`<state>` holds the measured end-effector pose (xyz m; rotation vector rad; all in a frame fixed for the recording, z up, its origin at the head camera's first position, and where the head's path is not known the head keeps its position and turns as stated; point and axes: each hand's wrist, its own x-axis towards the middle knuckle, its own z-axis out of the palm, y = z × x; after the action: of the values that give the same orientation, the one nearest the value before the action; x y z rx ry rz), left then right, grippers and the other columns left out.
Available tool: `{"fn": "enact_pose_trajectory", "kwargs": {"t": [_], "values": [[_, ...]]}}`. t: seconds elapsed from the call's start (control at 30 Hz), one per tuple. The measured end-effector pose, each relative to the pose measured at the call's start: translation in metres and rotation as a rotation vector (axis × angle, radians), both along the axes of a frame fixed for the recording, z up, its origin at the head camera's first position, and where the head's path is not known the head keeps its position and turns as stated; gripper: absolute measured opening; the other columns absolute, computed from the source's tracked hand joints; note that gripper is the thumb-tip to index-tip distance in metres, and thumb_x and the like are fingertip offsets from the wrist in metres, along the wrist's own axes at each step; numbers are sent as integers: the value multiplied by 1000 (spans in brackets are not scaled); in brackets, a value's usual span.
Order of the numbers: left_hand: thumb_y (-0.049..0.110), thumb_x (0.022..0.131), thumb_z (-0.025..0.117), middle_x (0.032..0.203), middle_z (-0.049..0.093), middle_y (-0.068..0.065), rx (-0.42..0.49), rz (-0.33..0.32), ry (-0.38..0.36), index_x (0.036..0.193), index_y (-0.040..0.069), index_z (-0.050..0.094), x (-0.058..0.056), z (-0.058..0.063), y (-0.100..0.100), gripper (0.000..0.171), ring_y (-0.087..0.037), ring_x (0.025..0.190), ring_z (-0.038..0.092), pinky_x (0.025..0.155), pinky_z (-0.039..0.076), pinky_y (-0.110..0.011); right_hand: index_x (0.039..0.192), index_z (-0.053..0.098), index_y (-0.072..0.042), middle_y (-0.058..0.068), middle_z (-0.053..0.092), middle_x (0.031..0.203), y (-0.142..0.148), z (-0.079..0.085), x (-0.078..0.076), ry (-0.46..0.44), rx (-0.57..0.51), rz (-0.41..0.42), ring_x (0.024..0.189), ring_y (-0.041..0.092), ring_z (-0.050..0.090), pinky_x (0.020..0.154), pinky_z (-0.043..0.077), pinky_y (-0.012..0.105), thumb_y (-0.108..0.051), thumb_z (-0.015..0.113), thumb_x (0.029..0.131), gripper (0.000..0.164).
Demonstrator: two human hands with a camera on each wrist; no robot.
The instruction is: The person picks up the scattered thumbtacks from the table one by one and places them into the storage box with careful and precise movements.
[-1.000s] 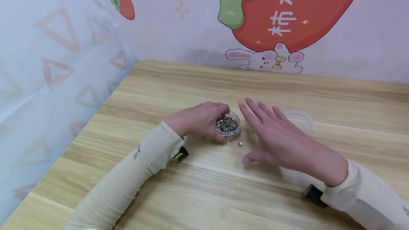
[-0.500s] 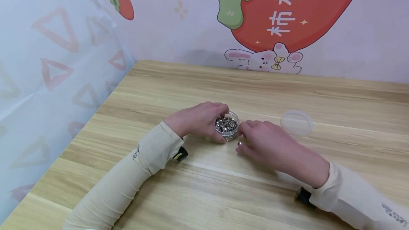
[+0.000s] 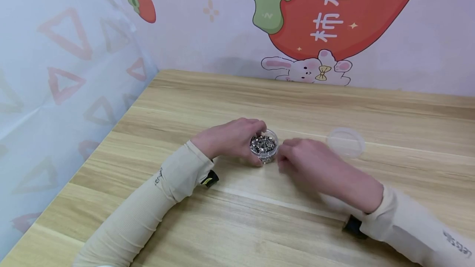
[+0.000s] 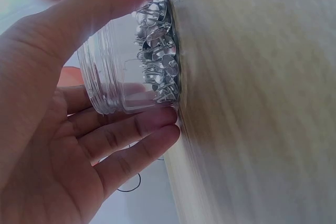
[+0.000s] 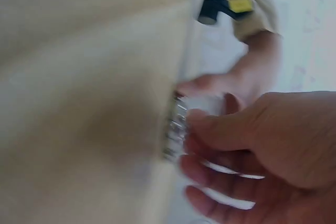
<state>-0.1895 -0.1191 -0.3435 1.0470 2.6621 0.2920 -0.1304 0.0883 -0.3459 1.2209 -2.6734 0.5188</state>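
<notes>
A round clear plastic jar [image 3: 276, 135] stands upright on the table, partly filled with silver thumbtacks [image 3: 263, 145]. My left hand [image 3: 237, 139] grips it from the left side. The left wrist view shows the thumb on one side of the jar wall [image 4: 100, 77] and the fingers on the other, with the tacks' flat heads and points at the bottom. Just right of the jar is my right hand [image 3: 311, 166], thumb and index finger closed together. It is blurred, and the single tack in its pinch is hidden by the fingers.
The jar's clear round lid [image 3: 346, 142] lies flat on the wooden table [image 3: 230, 226], behind the right hand. A printed cloth wall [image 3: 208, 44] stands along the table's back edge, another cloth [image 3: 67, 94] at the left.
My right hand came down from spread fingers to the loose thumbtack beside the jar and pinched it. The tack no longer shows on the table. My left hand stayed on the jar.
</notes>
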Motion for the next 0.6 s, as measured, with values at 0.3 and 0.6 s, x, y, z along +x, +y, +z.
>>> {"fn": "enact_pose_trajectory", "kwargs": {"t": [0.3, 0.6], "values": [[40, 68, 83, 106, 62, -1, 23, -17, 4, 117, 9, 54, 1, 0, -2, 64, -13, 92, 57, 85, 53, -29, 92, 69, -3, 6, 71, 84, -10, 17, -20, 4, -259, 26, 72, 14, 62, 65, 61, 36, 5, 73, 80, 15], [41, 67, 82, 107, 64, 0, 28, -20, 31, 116, 10, 54, 1, 0, 0, 65, -12, 91, 59, 84, 53, -29, 145, 39, -8, 23, 39, 147, -9, 16, -21, -48, -118, -36, 128, 41, 41, 102, 39, 65, -28, 86, 70, 91]]}}
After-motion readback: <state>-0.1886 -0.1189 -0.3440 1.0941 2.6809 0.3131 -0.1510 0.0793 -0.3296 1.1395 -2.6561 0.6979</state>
